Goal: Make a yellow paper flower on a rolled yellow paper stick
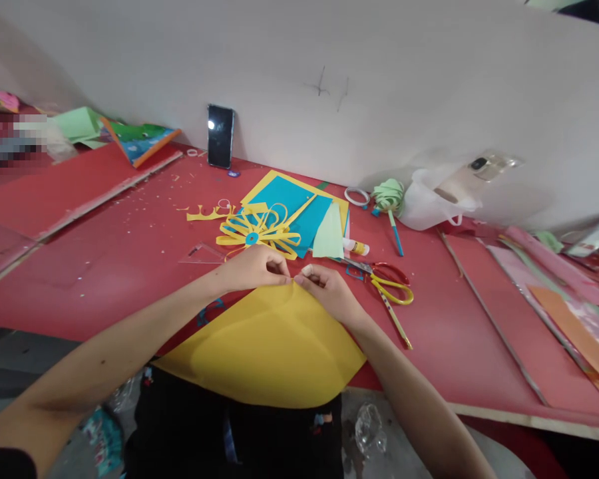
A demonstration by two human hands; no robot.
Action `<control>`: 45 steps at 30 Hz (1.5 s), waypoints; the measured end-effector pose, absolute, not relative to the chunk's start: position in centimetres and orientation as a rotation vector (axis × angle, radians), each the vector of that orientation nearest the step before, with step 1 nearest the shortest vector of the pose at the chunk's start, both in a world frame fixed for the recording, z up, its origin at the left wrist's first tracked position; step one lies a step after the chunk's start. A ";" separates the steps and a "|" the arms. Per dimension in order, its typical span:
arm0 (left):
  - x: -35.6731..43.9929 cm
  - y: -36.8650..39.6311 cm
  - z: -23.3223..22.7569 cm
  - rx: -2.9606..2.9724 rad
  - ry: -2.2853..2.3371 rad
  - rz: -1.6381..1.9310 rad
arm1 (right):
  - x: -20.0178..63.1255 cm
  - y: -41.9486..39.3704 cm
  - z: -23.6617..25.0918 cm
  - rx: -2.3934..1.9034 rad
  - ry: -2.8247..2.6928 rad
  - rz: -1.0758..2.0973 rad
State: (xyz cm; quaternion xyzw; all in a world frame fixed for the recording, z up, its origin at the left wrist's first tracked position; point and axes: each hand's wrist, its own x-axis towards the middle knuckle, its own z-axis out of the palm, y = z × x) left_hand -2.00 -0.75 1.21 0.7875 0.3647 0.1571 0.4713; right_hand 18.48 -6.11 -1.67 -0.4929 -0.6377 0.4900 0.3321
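A large sheet of yellow paper (274, 339) hangs at the table's front edge, its lower part over my lap. My left hand (259, 267) pinches the sheet's top corner between thumb and fingers. Close beside it, my right hand (329, 287) grips the same corner, the fingertips of both hands almost touching. Just beyond my left hand lies a flower of looped yellow paper strips (234, 233) with a blue centre. Scissors (392, 283) with red and yellow handles rest to the right of my right hand, near a pencil (395, 322) and a glue stick (357, 247).
Blue and yellow sheets (285, 189) lie behind the flower. A phone (220, 136) leans on the wall. Farther right are a tape roll (357, 196), a green paper rose (389, 195) and a white plastic bag (424, 203). A clear set square (199, 255) lies at left.
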 end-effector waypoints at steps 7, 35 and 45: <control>-1.9 -1.0 1.8 1.960 0.899 0.339 | 18.7 -6.1 -1.4 -1.246 -1.631 1.304; -1.8 -1.2 2.1 1.978 0.894 0.264 | 18.8 -6.0 -1.3 -1.311 -1.668 1.267; -1.7 -1.3 1.5 1.907 0.866 0.257 | 18.9 -6.1 -1.4 -1.299 -1.653 1.283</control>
